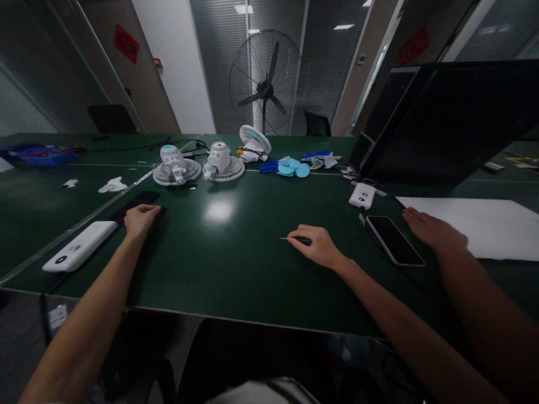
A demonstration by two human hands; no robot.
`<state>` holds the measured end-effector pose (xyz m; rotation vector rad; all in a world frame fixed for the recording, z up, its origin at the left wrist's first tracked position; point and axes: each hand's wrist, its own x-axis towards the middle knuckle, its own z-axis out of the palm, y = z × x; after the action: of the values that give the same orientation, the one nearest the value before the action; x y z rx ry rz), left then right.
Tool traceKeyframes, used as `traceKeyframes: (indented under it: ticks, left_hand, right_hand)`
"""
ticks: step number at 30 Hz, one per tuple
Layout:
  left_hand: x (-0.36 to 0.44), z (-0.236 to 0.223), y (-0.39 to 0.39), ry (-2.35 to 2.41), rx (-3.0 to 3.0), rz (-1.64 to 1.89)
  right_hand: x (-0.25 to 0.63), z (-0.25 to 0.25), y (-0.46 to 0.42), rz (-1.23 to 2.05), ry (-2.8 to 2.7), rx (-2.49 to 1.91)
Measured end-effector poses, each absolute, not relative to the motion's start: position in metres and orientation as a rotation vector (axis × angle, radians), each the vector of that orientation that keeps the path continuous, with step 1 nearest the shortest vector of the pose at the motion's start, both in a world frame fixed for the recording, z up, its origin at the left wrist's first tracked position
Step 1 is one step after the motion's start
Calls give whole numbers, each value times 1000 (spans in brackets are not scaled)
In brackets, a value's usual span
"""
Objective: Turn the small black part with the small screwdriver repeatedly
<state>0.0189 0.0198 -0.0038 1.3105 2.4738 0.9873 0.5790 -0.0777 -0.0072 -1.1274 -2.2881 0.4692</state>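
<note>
My right hand (318, 247) is closed around a small screwdriver (304, 240), its thin metal shaft pointing left just over the green table. On the left, my left hand (141, 220) rests at the table surface with thumb and fingers pinched together. Something small and dark shows at its fingertips, too unclear to name. Beside that hand lie a white power bank (82, 246) and a dark flat object (143, 198), partly covered by the hand. A phone (396, 240) with a dark screen lies to the right of my right hand.
Small white fans (223, 168) stand farther back, with light-blue fan blades (292, 167) and blue gloves (269, 167) beside them. Another person's hand (433, 230) rests by a white sheet (497, 227). A second white device (362, 195) and a large black case (446, 120) are at right.
</note>
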Motion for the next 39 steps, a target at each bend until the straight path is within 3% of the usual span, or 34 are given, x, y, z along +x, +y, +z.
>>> traceKeyframes:
  ticks: [6,13,20,39]
  left_hand:
    - [44,-3,11,2263,1711,916]
    - [180,-10,-11,1472,2534,710]
    - [288,-11,-45,904,2381,716]
    - [294,-11,-46,841,2302,669]
  right_hand:
    - [579,-8,-78,463,-2281,-1114]
    - [579,-8,-77,436,-2294,-1130]
    - [576,-5,-79,382,-2295,-1147]
    - [570,-7,-79,352,-2367,-1133]
